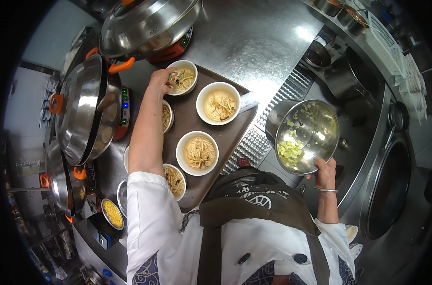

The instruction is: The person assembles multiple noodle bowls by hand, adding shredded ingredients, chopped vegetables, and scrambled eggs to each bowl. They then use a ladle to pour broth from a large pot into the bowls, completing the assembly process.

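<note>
My left hand (pixel 161 80) reaches to the far end of the brown tray (pixel 232 142), its curled fingers over the rim of a white bowl (pixel 195 77) of pale noodle-like strands. Whatever those fingers pinch is too small to make out. My right hand (pixel 325 174) grips the near rim of a steel mixing bowl (pixel 326 124), held tilted off to the right. Chopped pale green vegetable (pixel 289 151) lies in its lower part, with bits stuck up the wall. Nearer on the tray are a second white bowl (pixel 201 105) and a third (pixel 178 153), with similar strands in broth. My left forearm partly hides others.
Large lidded steel pans (pixel 78 109) with orange handles stand on burners to the left. A bowl of yellow food (pixel 113 213) is at the near left. A white paper strip (pixel 249 100) touches the tray's right edge. At the right are a large wok (pixel 390 190) and white baskets (pixel 387 45).
</note>
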`<state>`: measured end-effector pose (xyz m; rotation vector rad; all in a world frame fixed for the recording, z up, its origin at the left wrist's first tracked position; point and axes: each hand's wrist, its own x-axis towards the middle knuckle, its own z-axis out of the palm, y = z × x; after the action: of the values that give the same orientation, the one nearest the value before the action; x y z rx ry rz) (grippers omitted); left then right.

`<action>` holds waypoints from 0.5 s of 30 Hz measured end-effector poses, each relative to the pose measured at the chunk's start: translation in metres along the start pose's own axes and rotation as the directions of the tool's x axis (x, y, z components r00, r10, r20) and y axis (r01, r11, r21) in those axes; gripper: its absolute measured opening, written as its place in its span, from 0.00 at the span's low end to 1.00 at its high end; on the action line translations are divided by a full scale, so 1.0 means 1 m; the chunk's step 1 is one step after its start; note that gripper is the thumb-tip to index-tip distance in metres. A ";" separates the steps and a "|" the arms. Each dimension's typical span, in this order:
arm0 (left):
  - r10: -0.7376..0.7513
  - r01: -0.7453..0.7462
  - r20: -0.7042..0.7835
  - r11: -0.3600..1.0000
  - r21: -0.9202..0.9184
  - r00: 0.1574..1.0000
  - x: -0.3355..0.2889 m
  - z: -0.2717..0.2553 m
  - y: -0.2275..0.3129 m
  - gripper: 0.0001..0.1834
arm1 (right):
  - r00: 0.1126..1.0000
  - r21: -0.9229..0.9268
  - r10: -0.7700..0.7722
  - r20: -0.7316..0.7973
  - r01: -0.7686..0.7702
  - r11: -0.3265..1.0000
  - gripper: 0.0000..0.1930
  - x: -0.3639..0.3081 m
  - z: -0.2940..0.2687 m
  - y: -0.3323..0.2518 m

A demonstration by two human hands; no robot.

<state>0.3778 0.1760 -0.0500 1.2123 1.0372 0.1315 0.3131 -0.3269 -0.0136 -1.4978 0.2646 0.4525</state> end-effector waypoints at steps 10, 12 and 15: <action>0.119 -0.330 0.388 0.776 0.537 0.914 -0.074 0.071 -0.047 0.10 | 0.999 -0.014 -0.008 -0.034 0.008 1.000 0.14 -0.006 -0.001 0.009; 0.074 -0.331 0.402 0.710 0.621 0.913 -0.078 0.078 -0.056 0.11 | 0.999 -0.025 -0.011 -0.031 0.010 1.000 0.14 -0.006 -0.002 0.009; 0.069 -0.346 0.404 0.656 0.671 0.912 -0.080 0.082 -0.063 0.13 | 1.000 -0.039 -0.014 -0.009 0.014 0.999 0.14 -0.007 -0.005 0.010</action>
<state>0.3648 0.0457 -0.0566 2.0175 0.6206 -0.3568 0.3034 -0.3329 -0.0196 -1.5396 0.2535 0.4415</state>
